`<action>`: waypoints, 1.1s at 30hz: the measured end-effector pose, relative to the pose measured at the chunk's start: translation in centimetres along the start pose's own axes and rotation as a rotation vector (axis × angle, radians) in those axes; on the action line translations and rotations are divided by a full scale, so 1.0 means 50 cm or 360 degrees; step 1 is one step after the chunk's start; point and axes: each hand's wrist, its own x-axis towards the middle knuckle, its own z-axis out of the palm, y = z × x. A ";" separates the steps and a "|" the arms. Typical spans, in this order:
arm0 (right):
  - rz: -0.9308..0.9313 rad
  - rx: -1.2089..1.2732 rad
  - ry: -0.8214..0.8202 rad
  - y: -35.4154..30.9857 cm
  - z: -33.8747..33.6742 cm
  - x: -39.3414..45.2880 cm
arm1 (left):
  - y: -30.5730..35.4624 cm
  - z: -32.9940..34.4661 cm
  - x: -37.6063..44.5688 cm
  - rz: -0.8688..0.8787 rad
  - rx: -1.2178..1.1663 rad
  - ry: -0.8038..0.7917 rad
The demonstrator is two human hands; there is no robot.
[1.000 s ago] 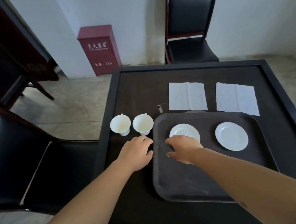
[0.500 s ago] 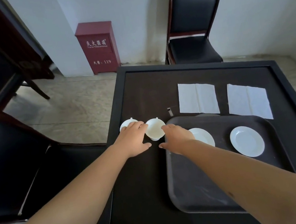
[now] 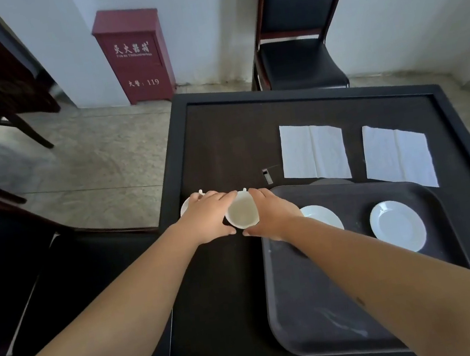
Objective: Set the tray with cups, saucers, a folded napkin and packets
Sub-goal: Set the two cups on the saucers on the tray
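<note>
Two white cups stand on the black table (image 3: 221,137) left of the dark tray (image 3: 307,304). My left hand (image 3: 209,216) lies over the left cup (image 3: 185,209) with its fingers curled around it, so most of that cup is hidden. My right hand (image 3: 271,213) grips the right cup (image 3: 242,214), which tilts its opening toward me between both hands. Two white saucers sit on the tray, the left saucer (image 3: 327,220) partly behind my right wrist and the right saucer (image 3: 398,225) in full view. Two unfolded white napkins (image 3: 313,150) (image 3: 397,150) lie beyond the tray. A small dark packet (image 3: 266,175) lies by the tray's far left corner.
A black chair (image 3: 297,55) stands at the table's far side and another black seat (image 3: 13,272) at my left. A red fire-extinguisher box (image 3: 134,55) stands against the wall. The table has a raised rim all round.
Both hands moved forward and left from the tray's edge to the cups. The right cup is now tilted between my hands.
</note>
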 end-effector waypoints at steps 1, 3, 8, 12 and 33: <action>-0.0017 0.0041 -0.0024 0.002 -0.002 0.003 | 0.000 0.005 -0.001 -0.0011 -0.0041 0.0029; -0.0060 0.0145 -0.0069 0.005 -0.005 0.009 | 0.004 0.011 -0.001 -0.0046 -0.0115 0.0066; -0.0131 0.0225 -0.0047 0.013 -0.005 0.011 | 0.021 0.011 -0.006 -0.0115 -0.0119 0.0129; -0.0172 0.0271 -0.0028 0.019 -0.020 -0.011 | 0.038 -0.006 -0.022 -0.0104 -0.0181 0.0175; -0.0112 0.0415 0.0202 0.244 -0.137 -0.360 | 0.427 -0.032 -0.060 0.0038 -0.0709 -0.0032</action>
